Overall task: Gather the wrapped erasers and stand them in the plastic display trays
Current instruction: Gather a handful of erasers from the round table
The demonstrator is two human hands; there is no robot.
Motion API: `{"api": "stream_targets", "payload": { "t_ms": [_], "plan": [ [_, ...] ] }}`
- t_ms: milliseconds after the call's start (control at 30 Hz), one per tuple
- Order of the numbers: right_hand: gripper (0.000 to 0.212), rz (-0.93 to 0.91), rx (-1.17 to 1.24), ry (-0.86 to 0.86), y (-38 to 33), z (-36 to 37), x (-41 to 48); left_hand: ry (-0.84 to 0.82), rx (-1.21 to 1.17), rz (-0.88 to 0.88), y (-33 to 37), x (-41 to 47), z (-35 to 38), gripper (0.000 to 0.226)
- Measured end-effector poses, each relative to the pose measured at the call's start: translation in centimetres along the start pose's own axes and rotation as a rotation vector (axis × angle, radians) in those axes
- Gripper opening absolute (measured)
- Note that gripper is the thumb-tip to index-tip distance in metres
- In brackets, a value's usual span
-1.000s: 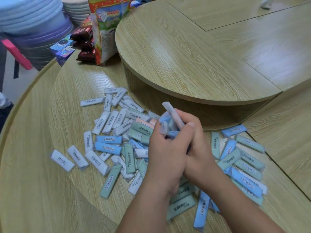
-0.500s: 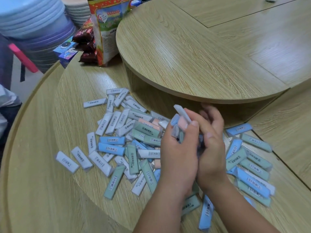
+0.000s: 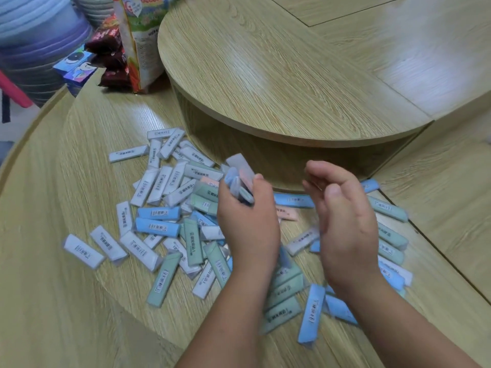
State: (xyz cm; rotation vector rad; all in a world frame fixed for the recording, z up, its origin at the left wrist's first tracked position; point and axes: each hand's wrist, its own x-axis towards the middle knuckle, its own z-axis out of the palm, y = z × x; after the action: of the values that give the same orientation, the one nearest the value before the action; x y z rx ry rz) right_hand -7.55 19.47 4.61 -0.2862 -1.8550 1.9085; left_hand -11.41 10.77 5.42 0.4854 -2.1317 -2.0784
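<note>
Several wrapped erasers [image 3: 156,225] in white, blue, green and pink lie scattered over the lower wooden table tier [image 3: 66,301]. My left hand [image 3: 247,224] grips a bundle of erasers [image 3: 240,180] that stick up out of its fist, above the middle of the pile. My right hand [image 3: 342,221] hovers just to the right of it, fingers loosely bent and holding nothing. More erasers [image 3: 390,236] lie under and to the right of my right hand. No plastic display tray is in view.
A raised round wooden tier [image 3: 265,75] overhangs the pile at the back. At the back left stand a colourful snack bag [image 3: 138,30], dark red packets [image 3: 109,49], small blue boxes [image 3: 77,66] and stacked plastic basins [image 3: 32,27].
My hands were pressed together around the bundle. Now my right hand has let go and moved away to the right, while my left hand keeps the erasers.
</note>
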Motion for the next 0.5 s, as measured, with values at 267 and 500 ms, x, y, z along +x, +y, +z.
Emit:
{"api": "stream_targets", "payload": {
  "t_ms": [267, 500],
  "plan": [
    [0.089, -0.367, -1.076, -0.738, -0.5, -4.8, -4.6, -0.063, 0.130, 0.078, 0.8, 2.5, -4.0, 0.021],
    [0.129, -0.460, -1.349, -1.071, 1.6, -2.0, -3.8, -0.095, 0.048, -0.014, 1.3, 5.2, -6.5, 0.019]
  ]
}}
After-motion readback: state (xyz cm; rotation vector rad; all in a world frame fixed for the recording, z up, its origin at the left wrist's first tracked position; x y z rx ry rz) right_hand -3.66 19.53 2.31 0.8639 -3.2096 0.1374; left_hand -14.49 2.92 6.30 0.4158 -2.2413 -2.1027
